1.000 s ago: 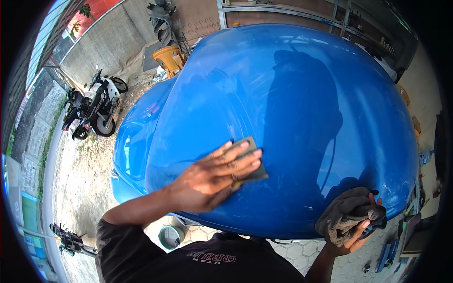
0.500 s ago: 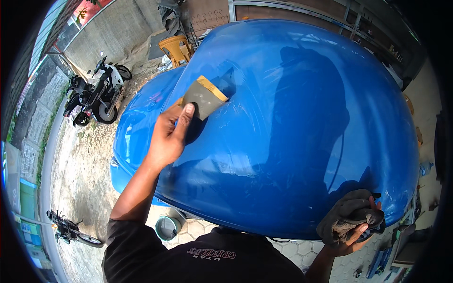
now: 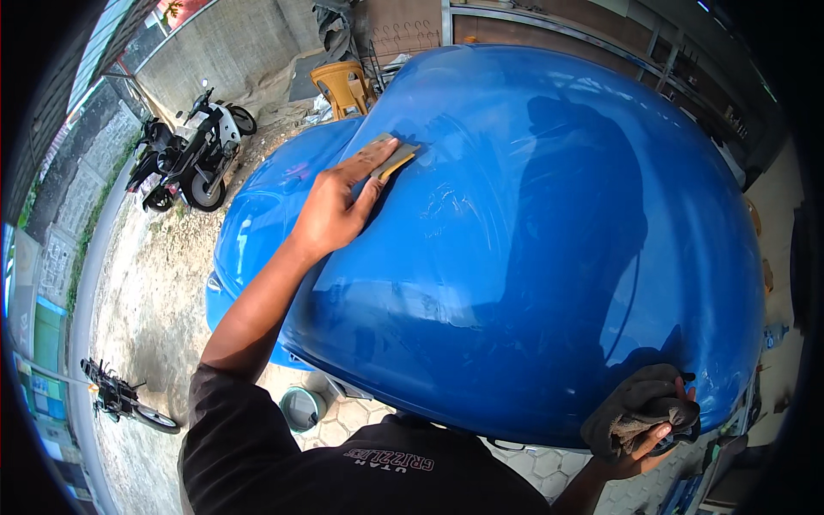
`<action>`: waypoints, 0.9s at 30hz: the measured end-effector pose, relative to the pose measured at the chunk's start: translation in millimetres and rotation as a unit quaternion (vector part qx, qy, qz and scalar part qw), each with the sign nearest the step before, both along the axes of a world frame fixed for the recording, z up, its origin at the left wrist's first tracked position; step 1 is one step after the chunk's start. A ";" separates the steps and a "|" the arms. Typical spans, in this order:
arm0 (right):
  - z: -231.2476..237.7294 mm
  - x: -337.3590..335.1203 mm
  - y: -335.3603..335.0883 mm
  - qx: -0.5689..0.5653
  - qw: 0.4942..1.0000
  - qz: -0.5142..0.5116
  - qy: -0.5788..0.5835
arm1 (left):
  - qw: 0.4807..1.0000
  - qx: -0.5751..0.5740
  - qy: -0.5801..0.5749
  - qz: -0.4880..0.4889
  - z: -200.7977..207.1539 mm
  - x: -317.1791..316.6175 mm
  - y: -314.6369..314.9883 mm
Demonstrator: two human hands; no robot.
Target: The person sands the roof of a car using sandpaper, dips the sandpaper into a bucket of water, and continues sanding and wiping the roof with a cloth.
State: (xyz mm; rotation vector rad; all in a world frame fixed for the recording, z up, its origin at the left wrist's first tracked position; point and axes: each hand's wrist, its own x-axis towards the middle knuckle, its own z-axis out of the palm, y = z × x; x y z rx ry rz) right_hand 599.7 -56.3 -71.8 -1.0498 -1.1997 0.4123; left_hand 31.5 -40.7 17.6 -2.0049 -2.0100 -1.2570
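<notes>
A rounded blue car roof [image 3: 468, 266] fills the middle of the view, with pale streaks and scuffs on its left part. My left hand [image 3: 333, 210] reaches over its left side, fingers closed on a folded piece of sandpaper [image 3: 398, 160], grey with a yellow edge. The sandpaper lies low against the blue surface, partly hidden beneath my fingers. At the lower right, my right hand [image 3: 645, 457] grips a bunched dark cloth [image 3: 637, 410] by the roof's near edge. Thumb and fingertips show around the cloth; the rest of that hand is covered.
A bucket [image 3: 302, 408] stands on the paving below the car's near side. Past the far left end are an orange plastic chair [image 3: 343, 86] and a parked black-and-white motorcycle [image 3: 193, 154]. Another motorcycle [image 3: 129, 399] is at the lower left.
My left hand has moved slightly up and right and turned over, bringing the sandpaper from a raised tilt down onto the roof. My right hand still grips the cloth in about the same place.
</notes>
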 end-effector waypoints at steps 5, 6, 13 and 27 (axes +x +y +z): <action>9.1 -4.7 -5.3 -0.005 1.000 -0.009 -0.022 | 0.987 -0.076 0.132 -0.055 9.9 5.7 -0.8; 8.2 -1.6 -5.5 0.002 1.000 -0.001 -0.010 | 0.984 -0.081 0.140 -0.074 10.5 18.2 -12.8; -1.9 3.5 -6.2 0.024 0.996 0.037 0.078 | 0.958 -0.148 0.167 -0.180 11.2 44.5 -58.9; 9.4 -10.7 -9.0 0.017 0.998 0.002 0.064 | 0.930 -0.150 0.154 -0.298 6.0 98.9 -73.2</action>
